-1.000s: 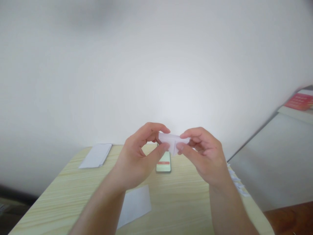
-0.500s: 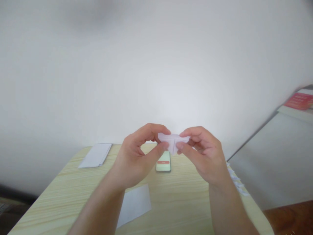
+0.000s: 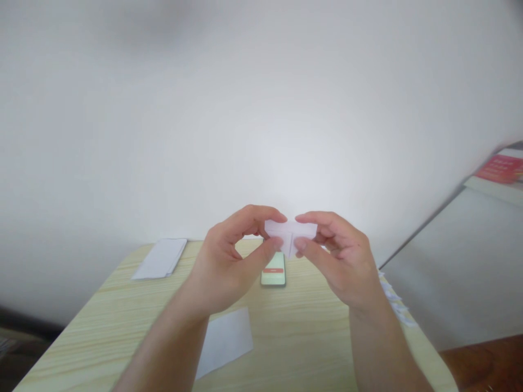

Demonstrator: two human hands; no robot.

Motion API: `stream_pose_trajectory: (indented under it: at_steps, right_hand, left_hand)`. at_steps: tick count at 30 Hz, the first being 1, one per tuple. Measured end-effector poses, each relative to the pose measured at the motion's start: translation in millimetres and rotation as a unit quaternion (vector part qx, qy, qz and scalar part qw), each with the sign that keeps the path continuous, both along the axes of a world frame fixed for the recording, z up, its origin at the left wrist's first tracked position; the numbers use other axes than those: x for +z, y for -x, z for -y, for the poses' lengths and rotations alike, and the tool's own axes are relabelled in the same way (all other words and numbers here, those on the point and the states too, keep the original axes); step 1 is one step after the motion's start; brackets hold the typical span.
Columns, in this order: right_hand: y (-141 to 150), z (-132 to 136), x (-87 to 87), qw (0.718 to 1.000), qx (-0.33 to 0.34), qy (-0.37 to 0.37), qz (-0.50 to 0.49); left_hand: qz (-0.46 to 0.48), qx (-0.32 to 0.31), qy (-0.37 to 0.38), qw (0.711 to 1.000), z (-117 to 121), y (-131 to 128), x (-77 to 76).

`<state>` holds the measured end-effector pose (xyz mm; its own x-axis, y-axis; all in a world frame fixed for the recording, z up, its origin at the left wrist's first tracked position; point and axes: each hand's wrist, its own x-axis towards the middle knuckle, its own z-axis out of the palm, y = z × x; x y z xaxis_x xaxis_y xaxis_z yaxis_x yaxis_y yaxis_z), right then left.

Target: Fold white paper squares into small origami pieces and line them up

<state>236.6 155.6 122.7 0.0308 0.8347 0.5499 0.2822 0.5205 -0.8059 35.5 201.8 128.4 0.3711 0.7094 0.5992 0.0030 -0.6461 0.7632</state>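
And here the left hand (image 3: 223, 269) and right hand (image 3: 347, 261) pinch the folded paper (image 3: 291, 227) between thumbs and fingers, up above the table (image 3: 302, 348)! Creases are in, point downward; a sheet (image 3: 229, 337) below lies unfolded. How many folds remain, the view can't tell. Thumbs cover part of the front, its back is hidden, and the phone (image 3: 273, 279) is partly blocked.

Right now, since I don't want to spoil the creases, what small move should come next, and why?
I would probably press both thumbs gently inward, towards the centre seam of the folded paper. The left hand and right hand hold it from either side, thumbs on its front, and the seam shows as a thin dark line between them.
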Motion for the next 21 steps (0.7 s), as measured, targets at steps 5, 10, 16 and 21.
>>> stream_pose_trajectory:
  at_steps: [5, 10, 16, 21]
  right_hand:
    - [-0.7, 0.6, -0.3, 1.000, -0.004, 0.007, 0.009]
    - [-0.9, 0.2, -0.8, 1.000, -0.006, 0.007, 0.015]
    - [0.2, 0.9, 1.0, 1.000, -0.003, -0.001, 0.016]
    - [0.8, 1.0, 2.4, 1.000, -0.009, -0.013, 0.020]
  left_hand:
    - [-0.008, 0.017, 0.009, 1.000, -0.1, 0.1, -0.5]
    - [-0.008, 0.016, 0.019, 1.000, -0.5, -0.7, 0.0]
    - [-0.003, 0.006, 0.017, 1.000, -0.5, -1.5, 1.5]
    - [-0.002, -0.002, 0.008, 1.000, -0.6, -0.8, 1.2]
